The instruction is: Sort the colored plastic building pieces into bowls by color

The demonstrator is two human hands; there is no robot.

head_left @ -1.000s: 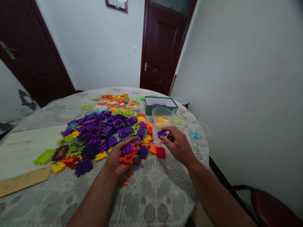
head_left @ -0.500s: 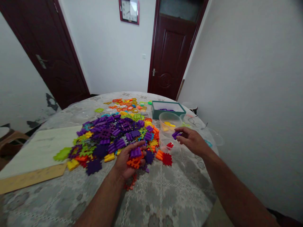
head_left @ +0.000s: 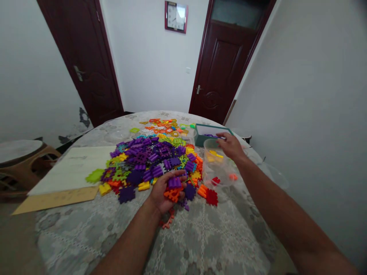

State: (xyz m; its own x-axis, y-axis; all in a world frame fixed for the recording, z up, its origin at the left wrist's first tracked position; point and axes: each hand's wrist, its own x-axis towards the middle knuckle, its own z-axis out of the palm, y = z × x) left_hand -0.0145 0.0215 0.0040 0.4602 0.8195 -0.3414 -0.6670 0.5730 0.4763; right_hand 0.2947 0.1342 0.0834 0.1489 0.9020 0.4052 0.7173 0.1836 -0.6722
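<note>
A heap of plastic interlocking pieces (head_left: 155,158), mostly purple with orange, yellow and green, covers the middle of a round table (head_left: 200,244). My left hand (head_left: 168,193) rests palm up at the heap's near edge, fingers curled round a purple piece (head_left: 174,182) and an orange piece (head_left: 172,194). My right hand (head_left: 229,146) is stretched out over the rim of the teal box (head_left: 210,131), fingers pinched; a bit of purple shows at the fingertips. A clear bowl (head_left: 213,151) with yellow pieces sits just under that hand.
A second clear bowl (head_left: 220,179) holds red and orange pieces; a loose red piece (head_left: 212,197) lies beside it. A pale board (head_left: 71,172) lies on the table's left. Two dark doors (head_left: 220,72) and a wall clock (head_left: 175,16) stand behind. A low round table (head_left: 20,152) is at far left.
My right hand has carried the small purple piece away from the heap, up and back to the teal box. My left hand has stayed put with its pieces. The camera has tilted up.
</note>
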